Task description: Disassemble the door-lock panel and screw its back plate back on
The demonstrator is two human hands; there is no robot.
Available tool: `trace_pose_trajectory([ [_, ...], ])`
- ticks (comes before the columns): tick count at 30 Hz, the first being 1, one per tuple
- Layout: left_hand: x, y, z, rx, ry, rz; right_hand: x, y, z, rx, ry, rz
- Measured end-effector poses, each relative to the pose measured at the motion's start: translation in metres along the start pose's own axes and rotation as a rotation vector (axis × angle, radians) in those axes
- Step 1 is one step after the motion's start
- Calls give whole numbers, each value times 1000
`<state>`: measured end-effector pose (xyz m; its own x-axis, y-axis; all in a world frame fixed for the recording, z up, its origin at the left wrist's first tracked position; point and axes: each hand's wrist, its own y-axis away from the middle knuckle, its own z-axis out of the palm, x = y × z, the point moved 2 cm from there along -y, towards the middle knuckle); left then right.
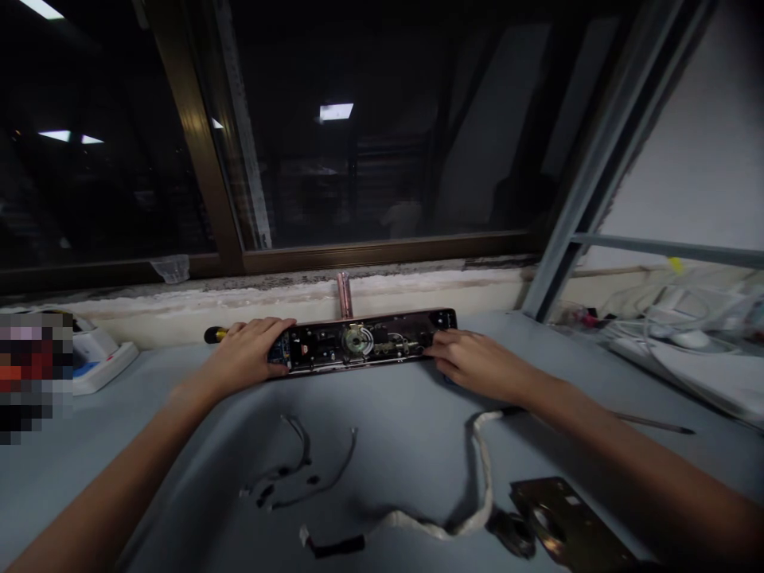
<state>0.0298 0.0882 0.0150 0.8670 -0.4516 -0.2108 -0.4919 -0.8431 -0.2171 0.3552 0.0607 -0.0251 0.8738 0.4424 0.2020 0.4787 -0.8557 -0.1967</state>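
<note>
"Near the back of the counter point(411, 430), below the window, what is that long thing?"

"An open electronic housing point(325, 354), narrow and black, with its hollow side turned to the viewer and the rim catching some light."

"What shows inside?"

"A round, pale greenish part point(356, 341) in the middle, whitish wires point(369, 341) looping around its right side, and small bright dots scattered about. At the left end sits a blue circuit board point(278, 350), partly covered. The finer parts are too blurred to tell."

"And where is it from the hands?"

"Right between them, touching both. The left hand point(247, 350) has its grip clamped on the left end, fingers over the upper edge, thumb at the lower corner."

"The right hand point(477, 364)?"

"It is at the opposite end, fingers bent inward, tips gathered at the lower right of the housing. I can't tell whether that grip pinches the rim or a thin wire there."

"Anything close by?"

"A copper-coloured cylinder point(344, 294) just behind the housing, and a yellow-and-black handle point(216, 334) by the left hand. Nearer the viewer lie a white-wrapped cable point(485, 469) and a brownish metal plate point(582, 525)."
</note>
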Motion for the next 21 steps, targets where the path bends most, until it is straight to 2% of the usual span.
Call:
trace_pose_trajectory([
  [6,2,2,4,30,-71,-5,4,0,5,-2,-8,25],
  [11,0,1,2,8,-12,1,4,0,1,12,-38,5],
  [17,2,-2,1,29,19,-73,7,0,-6,101,-61,15],
  [21,5,-2,2,42,13,-66,8,1,-6,129,-62,2],
])
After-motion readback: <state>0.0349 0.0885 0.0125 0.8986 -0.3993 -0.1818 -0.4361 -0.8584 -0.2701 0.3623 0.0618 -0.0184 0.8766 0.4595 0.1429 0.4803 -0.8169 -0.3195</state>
